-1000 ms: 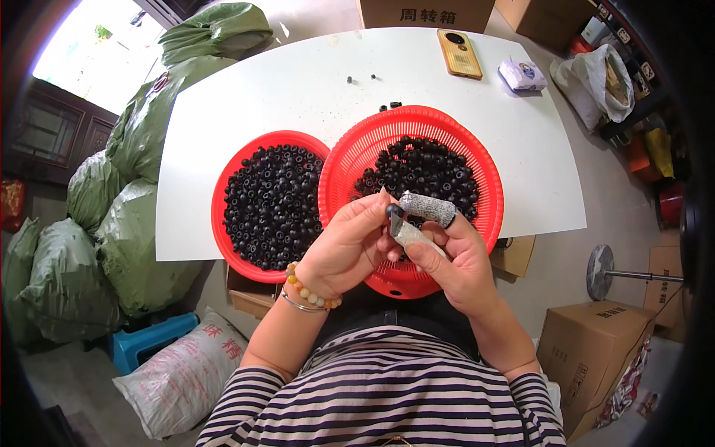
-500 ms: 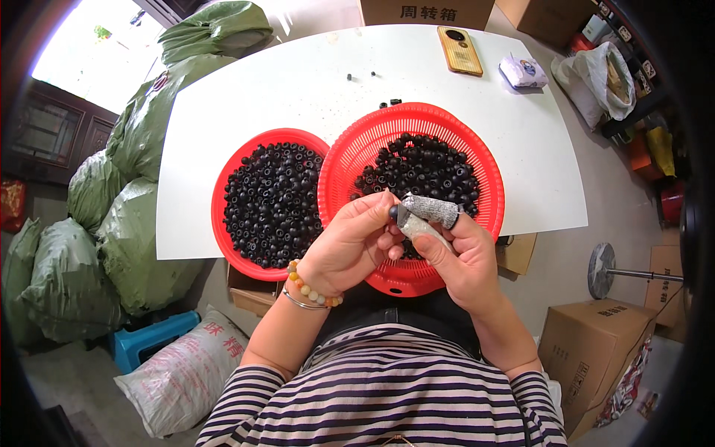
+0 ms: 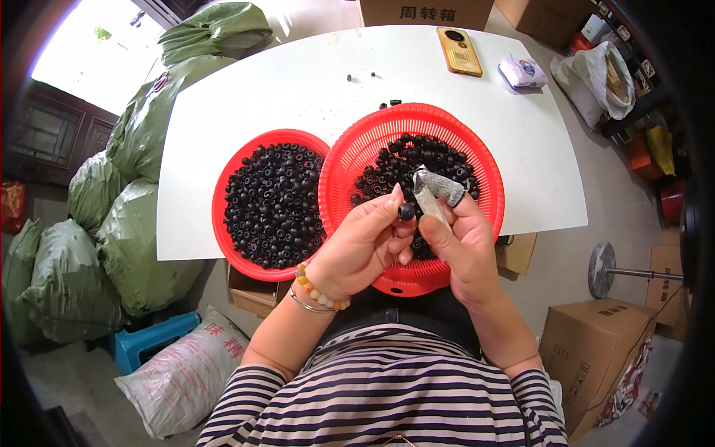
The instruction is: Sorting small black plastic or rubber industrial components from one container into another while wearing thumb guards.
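My left hand pinches a small round black rubber-like part between thumb and fingertips, above the right-hand red basket. My right hand is closed on a short, flat blade-like tool with a pale wrapped body; its exact kind is unclear. A grey knit cover sleeves the right index finger. The tool's tip stands just right of the held part, apart from it. Under both hands, the slotted basket holds many similar black parts. More fill the red basin at the left.
Several loose black bits lie on the white table beyond the baskets. A yellow phone and a tissue pack are at the far right. Green sacks crowd the left; a cardboard box stands at the right.
My hands have drawn slightly apart. The tool, against the black part before, has moved up and right away from it. The held part sits a little further right.
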Available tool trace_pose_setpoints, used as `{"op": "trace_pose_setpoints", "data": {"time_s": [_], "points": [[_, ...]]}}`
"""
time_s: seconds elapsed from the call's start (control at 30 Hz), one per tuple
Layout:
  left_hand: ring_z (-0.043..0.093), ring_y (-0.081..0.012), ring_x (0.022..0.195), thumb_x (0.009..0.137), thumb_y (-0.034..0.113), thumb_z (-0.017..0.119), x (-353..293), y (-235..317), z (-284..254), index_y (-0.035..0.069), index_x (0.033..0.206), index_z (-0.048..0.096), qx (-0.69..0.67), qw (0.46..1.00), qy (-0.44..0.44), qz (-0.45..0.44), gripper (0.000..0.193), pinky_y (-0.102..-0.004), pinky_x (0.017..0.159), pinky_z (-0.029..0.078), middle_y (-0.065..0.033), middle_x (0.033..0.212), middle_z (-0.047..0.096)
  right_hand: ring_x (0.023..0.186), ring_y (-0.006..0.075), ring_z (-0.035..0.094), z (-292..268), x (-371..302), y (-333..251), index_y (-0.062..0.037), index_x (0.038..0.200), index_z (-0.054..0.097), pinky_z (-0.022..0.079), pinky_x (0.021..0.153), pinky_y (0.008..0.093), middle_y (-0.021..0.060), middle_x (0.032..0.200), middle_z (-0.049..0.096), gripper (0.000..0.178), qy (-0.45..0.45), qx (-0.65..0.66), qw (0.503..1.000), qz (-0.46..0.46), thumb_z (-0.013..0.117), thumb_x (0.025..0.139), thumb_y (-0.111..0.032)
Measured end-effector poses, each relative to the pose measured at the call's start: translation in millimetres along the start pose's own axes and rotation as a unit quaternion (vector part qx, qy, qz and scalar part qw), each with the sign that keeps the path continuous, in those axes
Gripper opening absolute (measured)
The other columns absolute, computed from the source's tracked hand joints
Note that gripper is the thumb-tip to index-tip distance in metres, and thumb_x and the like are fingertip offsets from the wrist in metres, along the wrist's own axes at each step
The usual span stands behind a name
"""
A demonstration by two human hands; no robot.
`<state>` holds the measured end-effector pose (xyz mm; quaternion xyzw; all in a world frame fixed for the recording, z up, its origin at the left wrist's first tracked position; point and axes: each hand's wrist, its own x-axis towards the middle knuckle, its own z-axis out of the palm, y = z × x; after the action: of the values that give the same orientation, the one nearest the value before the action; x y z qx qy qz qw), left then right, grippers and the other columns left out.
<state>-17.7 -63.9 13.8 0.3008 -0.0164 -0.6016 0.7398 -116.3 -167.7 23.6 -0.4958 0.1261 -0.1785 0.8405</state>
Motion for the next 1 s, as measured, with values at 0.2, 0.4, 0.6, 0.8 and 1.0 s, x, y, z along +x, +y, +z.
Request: {"op": "trace_pose_setpoints", "data": {"time_s": [0.2, 0.4, 0.6, 0.8, 1.0], "points": [[0.043, -0.0059, 0.053, 0.09, 0.032, 0.042, 1, -3, 1, 0.007, 0.083, 0.051, 0.026, 1.0, 0.01, -0.009, 0.027, -0.023, 0.049, 0.044, 0.0008, 0.067, 0.048, 0.077, 0.0045, 0.052, -2, 3, -3, -0.0009, 0.111, 0.046, 0.044, 0.064, 0.0169, 0.0023, 0.092, 0.056, 0.028, -0.003, -0.009, 1.0, 0.028, 0.053, 0.085, -0.009], [0.042, -0.0055, 0.051, 0.09, 0.032, 0.042, 2, -3, 0, 0.007, 0.081, 0.051, -0.012, 1.0, 0.022, -0.01, 0.029, -0.0222, 0.048, 0.042, 0.0011, 0.065, 0.047, 0.058, 0.0007, 0.04, -15, -1, 5, -0.0026, 0.114, 0.046, 0.03, 0.048, 0.0141, -0.0031, 0.072, 0.048, 0.03, 0.012, -0.004, 0.999, 0.042, 0.051, 0.086, -0.013], [0.047, -0.0046, 0.059, 0.092, 0.033, 0.036, 5, -5, -11, 0.008, 0.102, 0.049, -0.009, 1.0, -0.017, 0.008, 0.03, -0.0187, 0.047, 0.04, 0.0013, 0.078, 0.052, 0.083, 0.0043, 0.047, -19, -8, -2, -0.0005, 0.123, 0.035, 0.039, 0.073, 0.0195, 0.0026, 0.1, 0.052, 0.04, -0.116, -0.032, 0.991, 0.051, 0.048, 0.087, -0.008], [0.053, -0.006, 0.063, 0.092, 0.033, 0.035, 4, -2, -6, 0.007, 0.103, 0.049, 0.009, 1.0, -0.015, 0.006, 0.032, -0.0183, 0.046, 0.042, -0.0004, 0.079, 0.054, 0.099, 0.0093, 0.048, -14, -7, -3, 0.0011, 0.123, 0.034, 0.038, 0.085, 0.023, 0.0083, 0.116, 0.047, 0.04, -0.113, -0.027, 0.992, 0.056, 0.048, 0.086, -0.007], [0.05, -0.0053, 0.06, 0.092, 0.031, 0.036, 3, -3, -8, 0.007, 0.107, 0.048, 0.012, 1.0, -0.004, 0.01, 0.031, -0.0185, 0.046, 0.04, -0.0014, 0.082, 0.055, 0.093, 0.0074, 0.05, -19, -8, -2, 0.0026, 0.12, 0.037, 0.04, 0.082, 0.021, 0.0063, 0.107, 0.052, 0.037, -0.109, -0.04, 0.991, 0.061, 0.049, 0.086, -0.007]]}}
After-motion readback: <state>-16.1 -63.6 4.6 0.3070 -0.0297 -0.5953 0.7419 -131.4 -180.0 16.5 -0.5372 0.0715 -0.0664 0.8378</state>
